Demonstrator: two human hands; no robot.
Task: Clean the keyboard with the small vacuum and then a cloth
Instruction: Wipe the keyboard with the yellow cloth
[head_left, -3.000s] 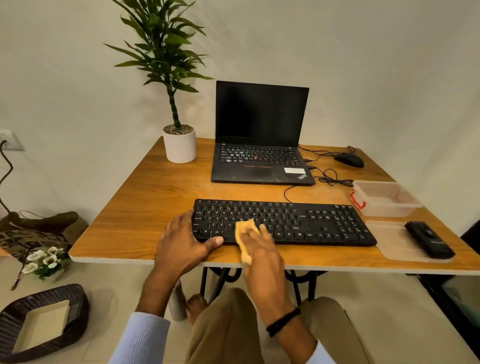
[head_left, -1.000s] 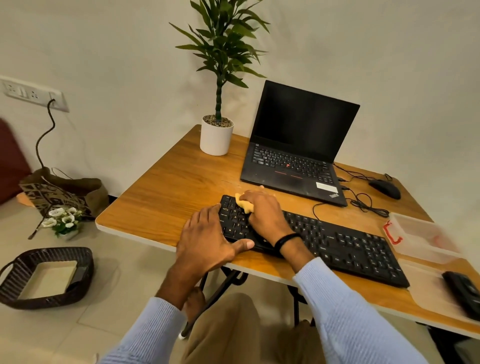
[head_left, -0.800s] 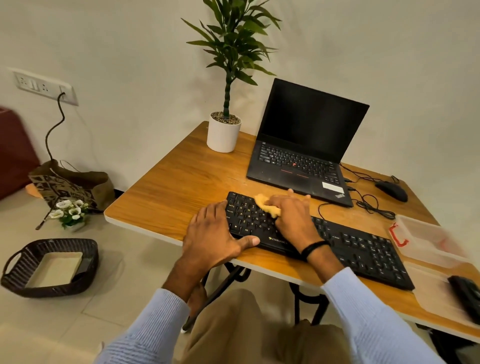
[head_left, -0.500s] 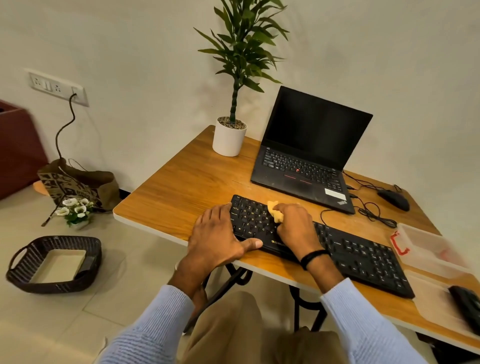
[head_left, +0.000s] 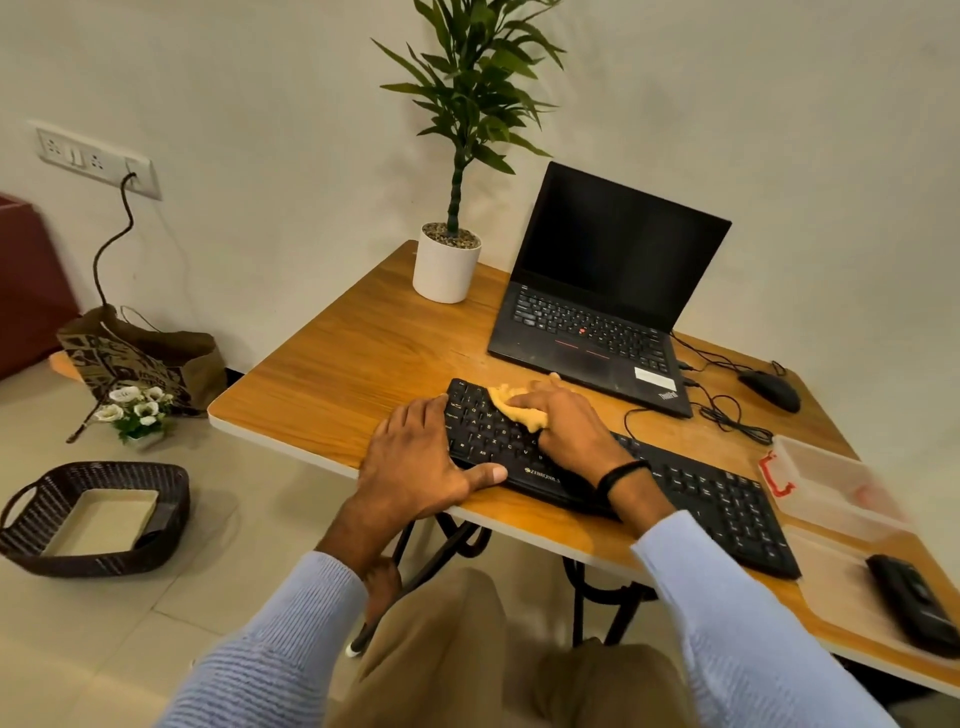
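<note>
A black keyboard (head_left: 717, 499) lies along the front of the wooden table (head_left: 358, 364). My right hand (head_left: 571, 426) holds a bunched yellow cloth (head_left: 511, 408) and presses it on the keys near the keyboard's far left corner. My left hand (head_left: 415, 462) rests at the keyboard's left end, fingers over the left edge and thumb along the front edge. The small black vacuum (head_left: 914, 603) lies on a clear lid (head_left: 841, 582) at the table's right front corner, away from both hands.
An open black laptop (head_left: 597, 332) stands just behind the keyboard, with a potted plant (head_left: 445, 270) to its left and a wired mouse (head_left: 769, 389) to its right. A clear box (head_left: 836, 478) sits at the keyboard's right end. A dark basket (head_left: 98, 514) is on the floor.
My right hand has wiped the cloth from the keyboard's front middle up towards its far left corner. My left hand has stayed at the left end. My head has turned left.
</note>
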